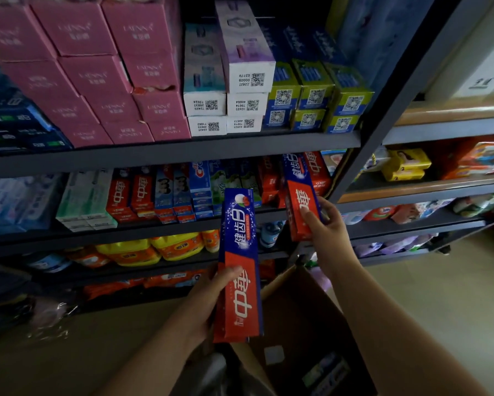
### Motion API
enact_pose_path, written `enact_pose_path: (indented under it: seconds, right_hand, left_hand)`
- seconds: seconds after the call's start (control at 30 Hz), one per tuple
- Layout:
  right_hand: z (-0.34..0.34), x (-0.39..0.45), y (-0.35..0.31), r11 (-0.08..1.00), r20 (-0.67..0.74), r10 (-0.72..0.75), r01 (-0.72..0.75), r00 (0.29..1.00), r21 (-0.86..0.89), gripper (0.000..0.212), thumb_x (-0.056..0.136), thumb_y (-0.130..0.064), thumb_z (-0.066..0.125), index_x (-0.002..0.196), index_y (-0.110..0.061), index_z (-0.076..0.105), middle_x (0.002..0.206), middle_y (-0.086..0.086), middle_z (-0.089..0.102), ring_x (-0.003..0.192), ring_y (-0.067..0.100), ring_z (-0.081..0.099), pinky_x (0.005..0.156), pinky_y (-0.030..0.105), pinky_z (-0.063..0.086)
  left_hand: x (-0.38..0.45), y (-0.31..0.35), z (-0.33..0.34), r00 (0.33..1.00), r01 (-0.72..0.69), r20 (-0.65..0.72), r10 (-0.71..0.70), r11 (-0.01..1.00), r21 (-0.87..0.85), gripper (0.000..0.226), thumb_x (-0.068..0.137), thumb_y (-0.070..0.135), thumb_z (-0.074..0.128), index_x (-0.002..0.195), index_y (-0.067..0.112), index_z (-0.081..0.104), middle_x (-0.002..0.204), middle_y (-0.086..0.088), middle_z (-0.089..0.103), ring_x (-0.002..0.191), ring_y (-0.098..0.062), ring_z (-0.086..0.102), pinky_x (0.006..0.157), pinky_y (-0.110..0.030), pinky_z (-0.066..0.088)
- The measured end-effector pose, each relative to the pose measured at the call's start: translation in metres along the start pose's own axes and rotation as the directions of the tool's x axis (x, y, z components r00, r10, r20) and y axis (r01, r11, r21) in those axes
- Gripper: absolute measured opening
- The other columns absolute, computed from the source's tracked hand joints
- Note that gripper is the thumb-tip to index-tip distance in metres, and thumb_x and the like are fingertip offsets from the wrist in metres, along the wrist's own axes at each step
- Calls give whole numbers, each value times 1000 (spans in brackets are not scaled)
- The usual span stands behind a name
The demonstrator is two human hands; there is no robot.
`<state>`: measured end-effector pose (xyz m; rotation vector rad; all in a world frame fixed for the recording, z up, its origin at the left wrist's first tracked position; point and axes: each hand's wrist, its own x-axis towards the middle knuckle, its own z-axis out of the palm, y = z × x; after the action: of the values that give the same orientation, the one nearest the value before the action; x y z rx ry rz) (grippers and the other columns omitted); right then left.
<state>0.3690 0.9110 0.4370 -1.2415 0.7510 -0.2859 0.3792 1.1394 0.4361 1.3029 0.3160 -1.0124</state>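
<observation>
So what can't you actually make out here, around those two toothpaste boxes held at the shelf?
All in the head view:
1. Left hand: fingers lie behind the left toothpaste box; only the thumb shows.
2. Right toothpaste box: lower end covered by the right hand.
3. Cardboard box: contents dark, cut by the bottom edge.
4. Bluish packs at far left: blurred, dim, labels unreadable.

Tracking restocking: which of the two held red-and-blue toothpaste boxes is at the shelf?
The box in the right hand: its top end reaches among the shelved toothpaste. The left hand holds the other box lower, clear of the shelf.
</observation>
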Motion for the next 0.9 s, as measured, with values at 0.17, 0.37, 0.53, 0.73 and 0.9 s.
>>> enact_pose_path:
  seconds: [0.17, 0.37, 0.53, 0.73, 0.9]
  right_hand:
    - [11, 24, -2, 1000, -40, -9, 9, 999, -18, 42, 90, -22, 65, 128, -27, 47, 118, 3, 65, 99, 16, 68, 80, 31, 56]
    - [24, 43, -2, 999, -120, 12, -6, 993, 51, 37, 88, -21, 68, 120, -27, 52, 114, 3, 67, 98, 18, 69, 83, 35, 56]
    - [24, 51, 9, 1000, -185, -4, 3, 983, -6, 29, 84, -27, 72, 106, -33, 54, 110, -3, 64, 104, 17, 65, 92, 38, 54]
    - [30, 65, 30, 989, -386, 133, -145, 913, -1, 48, 75, -46, 77, 104, -22, 49, 110, 3, 61, 101, 21, 62, 96, 44, 51]
    - [36, 67, 39, 978, -395, 209, -191, 895, 85, 56, 73, -46, 78, 110, -19, 46, 112, 4, 60, 101, 21, 63, 95, 42, 51]
  left_hand:
    - [12, 17, -5, 1000, -2, 0, 2, 999, 38, 55, 63, 42, 70, 113, 29, 53, 108, -10, 69, 96, -27, 67, 74, -40, 52]
    - [22, 31, -9, 999, 42, -9, -41, 998, 57, 48, 61, 43, 68, 106, 33, 52, 108, -8, 67, 97, -26, 66, 73, -38, 51]
    - [27, 36, -7, 997, 63, -45, -60, 995, 72, 47, 62, 43, 65, 105, 34, 48, 103, -5, 65, 90, -21, 64, 66, -34, 48]
    - [29, 37, -7, 992, 104, -84, -97, 991, 88, 64, 58, 45, 67, 117, 30, 47, 109, -8, 64, 95, -24, 64, 71, -37, 49]
    - [29, 37, -7, 991, 99, -93, -91, 991, 89, 51, 58, 43, 67, 106, 32, 51, 106, -7, 65, 92, -24, 65, 68, -35, 49]
